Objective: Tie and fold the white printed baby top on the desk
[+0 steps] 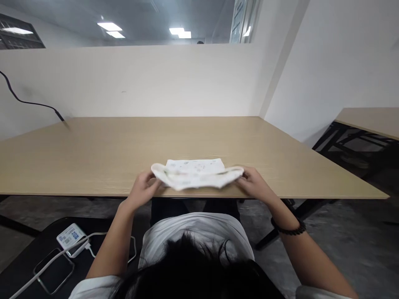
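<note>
A white cloth with small faint prints lies near the front edge of the table. Its far part rests flat on the wood, while the near part is raised, sagging in the middle and smeared by motion. My left hand pinches the left end of that raised part between thumb and fingers. At the opposite end, my right hand grips the cloth the same way; a black bead bracelet circles that wrist. Whether the cloth is a garment or a plain piece of fabric, I cannot tell.
The wooden table meets a white partition at the back. A black cable hangs at the left. Below left, a white power bank with a cord lies on a black seat. Another table stands at right.
</note>
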